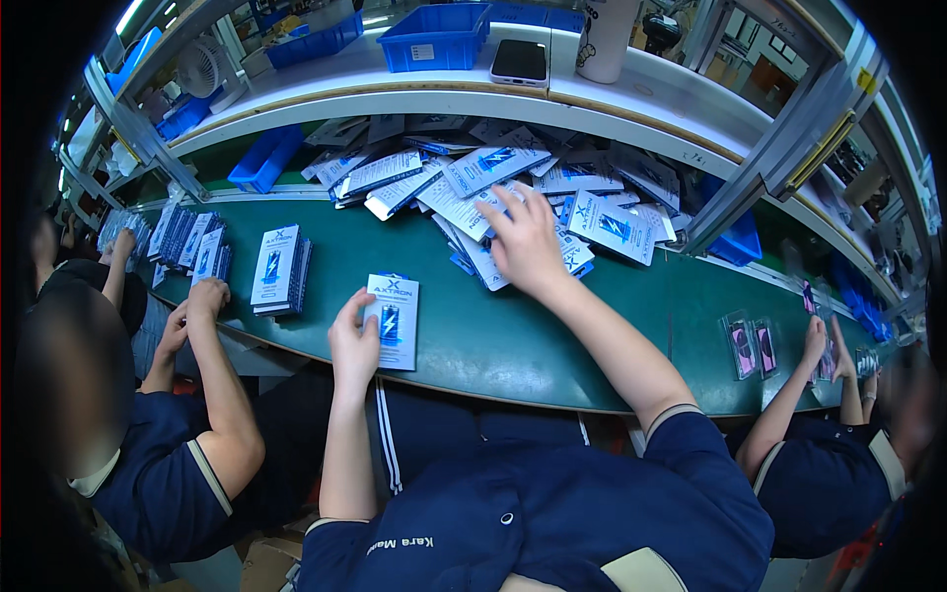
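Note:
Close to the near edge of the green table, my left hand [353, 340] grips the left side of a flat white-and-blue box [399, 345] with a battery picture on its front. A blue edge peeks out above that box, so more than one may lie there. My right hand [525, 240] is stretched forward over a loose heap of similar flat boxes [493, 163], its fingers apart. Whether its fingertips touch a box in the heap I cannot tell. Left of my left hand stands a neat stack of the same boxes [276, 268].
A white shelf [641, 109] runs above the heap, bearing a blue bin [434, 37], a phone [519, 62] and a tumbler [604, 39]. Co-workers sit on both sides; the left one's hands [202, 301] are near more box stacks [209, 247]. Clear packs [750, 347] lie at right.

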`<state>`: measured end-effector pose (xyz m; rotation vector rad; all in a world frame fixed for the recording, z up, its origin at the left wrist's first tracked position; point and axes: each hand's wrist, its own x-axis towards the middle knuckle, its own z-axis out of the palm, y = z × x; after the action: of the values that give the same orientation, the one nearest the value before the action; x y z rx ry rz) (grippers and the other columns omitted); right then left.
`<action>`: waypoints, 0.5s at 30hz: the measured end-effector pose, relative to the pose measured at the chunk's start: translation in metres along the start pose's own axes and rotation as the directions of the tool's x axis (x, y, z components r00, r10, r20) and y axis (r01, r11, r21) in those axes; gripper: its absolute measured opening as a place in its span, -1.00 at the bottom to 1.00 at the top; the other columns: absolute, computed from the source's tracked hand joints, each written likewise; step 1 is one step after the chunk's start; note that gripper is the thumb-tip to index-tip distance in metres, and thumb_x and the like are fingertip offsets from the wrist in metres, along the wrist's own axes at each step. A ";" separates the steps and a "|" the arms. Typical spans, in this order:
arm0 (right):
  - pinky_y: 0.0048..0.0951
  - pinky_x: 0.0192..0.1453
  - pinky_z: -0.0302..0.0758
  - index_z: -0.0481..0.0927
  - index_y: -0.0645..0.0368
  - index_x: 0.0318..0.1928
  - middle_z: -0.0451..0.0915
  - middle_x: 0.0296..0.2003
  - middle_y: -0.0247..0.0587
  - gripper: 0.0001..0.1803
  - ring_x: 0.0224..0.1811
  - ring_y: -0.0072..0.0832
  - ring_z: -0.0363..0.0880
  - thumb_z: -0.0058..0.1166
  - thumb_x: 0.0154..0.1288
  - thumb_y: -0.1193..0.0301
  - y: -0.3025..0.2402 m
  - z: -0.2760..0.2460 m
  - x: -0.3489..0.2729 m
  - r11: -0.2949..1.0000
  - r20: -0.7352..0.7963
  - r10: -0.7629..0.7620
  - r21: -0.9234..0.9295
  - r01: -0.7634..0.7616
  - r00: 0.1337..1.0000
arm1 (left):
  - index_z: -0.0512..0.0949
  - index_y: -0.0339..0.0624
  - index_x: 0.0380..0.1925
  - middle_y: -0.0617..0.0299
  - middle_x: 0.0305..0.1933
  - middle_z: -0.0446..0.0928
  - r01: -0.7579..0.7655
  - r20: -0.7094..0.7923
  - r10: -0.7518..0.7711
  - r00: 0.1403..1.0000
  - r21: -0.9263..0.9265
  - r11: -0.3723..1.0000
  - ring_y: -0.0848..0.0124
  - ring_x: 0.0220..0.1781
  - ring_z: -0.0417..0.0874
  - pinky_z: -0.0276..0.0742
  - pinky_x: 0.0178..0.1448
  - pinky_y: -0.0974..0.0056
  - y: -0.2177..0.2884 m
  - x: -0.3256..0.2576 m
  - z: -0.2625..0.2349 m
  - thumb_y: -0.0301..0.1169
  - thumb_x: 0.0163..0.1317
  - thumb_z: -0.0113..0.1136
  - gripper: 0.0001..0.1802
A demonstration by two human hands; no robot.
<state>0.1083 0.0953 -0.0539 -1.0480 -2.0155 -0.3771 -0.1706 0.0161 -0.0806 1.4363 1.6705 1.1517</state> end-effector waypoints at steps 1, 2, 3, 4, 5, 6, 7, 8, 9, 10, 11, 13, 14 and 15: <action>0.08 0.24 0.39 0.63 0.12 -0.10 0.58 -0.01 -0.06 -0.64 0.11 -0.07 0.51 0.24 0.00 0.53 0.013 0.001 0.000 0.996 -0.004 0.006 -0.088 -0.007 1.000 | 0.58 -0.35 -0.04 -0.10 0.20 0.54 -0.004 0.007 0.004 1.000 -0.001 1.000 0.19 0.15 0.59 0.52 0.21 0.25 -0.003 0.000 0.006 -0.62 0.24 0.16 -0.73; 0.10 0.25 0.38 0.62 0.10 -0.05 0.58 0.01 -0.04 -0.60 0.12 -0.06 0.50 0.22 0.00 0.54 0.016 -0.001 0.005 0.986 -0.011 0.008 -0.168 -0.009 1.000 | 0.58 -0.33 -0.03 -0.11 0.20 0.54 -0.218 -0.033 0.242 0.970 0.323 0.921 0.16 0.15 0.59 0.51 0.22 0.22 -0.005 0.001 0.010 -0.55 0.23 0.21 -0.71; 0.10 0.25 0.38 0.62 0.10 -0.05 0.58 0.01 -0.04 -0.60 0.12 -0.06 0.50 0.22 0.00 0.54 0.014 -0.004 0.003 0.985 -0.015 0.009 -0.171 -0.011 1.000 | 0.58 -0.31 -0.02 -0.11 0.20 0.53 -0.374 0.008 0.467 0.884 0.611 0.697 0.14 0.15 0.59 0.50 0.22 0.19 -0.006 0.002 0.015 -0.48 0.21 0.26 -0.68; 0.09 0.26 0.38 0.62 0.11 -0.03 0.58 0.00 -0.06 -0.58 0.10 -0.07 0.52 0.20 0.00 0.56 0.009 -0.010 -0.004 0.990 -0.027 -0.011 -0.138 0.008 1.000 | 0.59 -0.30 -0.04 -0.13 0.16 0.53 -0.424 -0.070 0.518 0.852 0.487 0.764 0.10 0.17 0.56 0.47 0.25 0.10 -0.005 0.004 0.027 -0.35 0.24 0.29 -0.67; 0.09 0.27 0.38 0.61 0.11 -0.02 0.59 -0.02 -0.07 -0.56 0.08 -0.08 0.53 0.19 -0.01 0.57 0.002 -0.019 -0.014 0.994 -0.034 -0.027 -0.110 0.023 0.999 | 0.49 -0.26 0.12 -0.11 0.13 0.53 -0.141 0.030 0.142 0.989 -0.032 0.990 0.13 0.17 0.55 0.48 0.24 0.10 0.018 -0.001 0.041 -0.34 0.31 0.25 -0.58; 0.02 0.21 0.45 0.61 0.12 -0.01 0.61 -0.06 -0.11 -0.54 0.00 -0.11 0.58 0.20 -0.03 0.57 -0.012 -0.028 -0.026 0.998 -0.069 -0.062 -0.030 0.060 0.996 | 0.37 -0.23 0.22 -0.09 0.14 0.53 0.141 0.146 -0.082 0.986 -0.459 0.877 0.17 0.18 0.56 0.49 0.24 0.13 0.042 -0.010 0.050 -0.35 0.34 0.21 -0.52; -0.07 0.14 0.52 0.63 0.13 -0.03 0.62 -0.12 -0.15 -0.56 -0.07 -0.15 0.62 0.21 -0.04 0.55 -0.029 -0.040 -0.041 0.995 -0.034 -0.086 0.046 0.087 0.996 | 0.26 -0.21 0.31 -0.06 0.14 0.52 0.412 0.347 -0.222 0.911 -0.744 0.526 0.21 0.18 0.57 0.50 0.23 0.15 0.057 -0.016 0.059 -0.36 0.38 0.18 -0.44; -0.14 0.08 0.55 0.65 0.13 -0.08 0.62 -0.12 -0.15 -0.62 -0.08 -0.19 0.63 0.23 -0.01 0.53 -0.043 -0.053 -0.052 0.970 -0.012 -0.206 0.130 0.206 0.978 | 0.16 -0.19 0.36 -0.03 0.15 0.52 0.434 0.421 -0.133 0.897 -0.788 0.437 0.24 0.17 0.57 0.50 0.24 0.17 0.054 -0.018 0.068 -0.40 0.39 0.15 -0.40; -0.13 0.09 0.54 0.66 0.12 -0.12 0.62 -0.11 -0.15 -0.64 -0.05 -0.22 0.62 0.30 -0.03 0.47 -0.050 -0.068 -0.059 0.917 0.071 -0.321 0.272 0.291 0.945 | 0.06 -0.17 0.40 -0.01 0.16 0.51 0.463 0.479 -0.041 0.877 -0.818 0.342 0.27 0.17 0.58 0.51 0.24 0.20 0.053 -0.019 0.076 -0.44 0.40 0.13 -0.34; -0.12 0.12 0.52 0.66 0.11 -0.13 0.62 -0.10 -0.14 -0.63 -0.04 -0.20 0.62 0.33 -0.05 0.44 -0.047 -0.083 -0.065 0.923 0.119 -0.263 0.321 0.214 0.957 | 0.10 -0.21 0.36 -0.01 0.16 0.51 0.334 0.414 -0.006 0.910 -0.725 0.602 0.27 0.18 0.59 0.51 0.26 0.20 0.053 -0.026 0.082 -0.50 0.39 0.11 -0.39; -0.11 0.14 0.51 0.66 0.10 -0.13 0.62 -0.09 -0.14 -0.62 -0.02 -0.19 0.61 0.37 -0.07 0.41 -0.036 -0.102 -0.074 0.925 0.170 -0.202 0.358 0.130 0.965 | 0.12 -0.27 0.38 -0.01 0.20 0.50 0.260 0.413 0.059 0.909 -0.670 0.696 0.27 0.20 0.58 0.50 0.26 0.20 0.053 -0.030 0.085 -0.54 0.37 0.13 -0.37; -0.07 0.19 0.47 0.64 0.16 -0.15 0.61 -0.06 -0.06 -0.62 0.03 -0.10 0.58 0.37 -0.06 0.41 0.013 -0.138 -0.103 0.988 0.119 0.148 -0.062 -0.141 0.982 | 0.20 -0.30 0.38 -0.04 0.24 0.50 -0.044 0.469 0.288 0.835 -0.466 0.884 0.27 0.22 0.57 0.48 0.27 0.23 0.040 -0.031 0.083 -0.52 0.35 0.15 -0.37; -0.02 0.24 0.40 0.62 0.22 -0.12 0.59 -0.03 0.02 -0.66 0.11 -0.01 0.52 0.29 0.03 0.43 0.046 -0.157 -0.131 0.895 -0.012 0.330 -0.313 -0.317 0.944 | 0.29 -0.29 0.37 -0.12 0.26 0.48 -0.151 0.612 0.237 0.755 -0.189 0.970 0.15 0.20 0.59 0.46 0.28 0.20 0.048 -0.031 0.075 -0.46 0.31 0.20 -0.37; 0.02 0.32 0.33 0.58 0.28 -0.02 0.54 0.07 0.14 -0.66 0.21 0.08 0.44 0.19 0.19 0.43 0.071 -0.182 -0.158 0.701 -0.100 0.523 -0.515 -0.493 0.847 | 0.38 -0.27 0.31 -0.14 0.15 0.54 -0.336 0.677 0.253 0.691 -0.008 0.942 0.05 0.13 0.60 0.47 0.24 0.19 0.050 -0.032 0.074 -0.37 0.26 0.27 -0.38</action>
<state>0.3108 -0.0528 -0.0701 -1.9228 -1.5873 -0.6199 -0.0777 0.0005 -0.0675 1.9538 1.0174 0.5537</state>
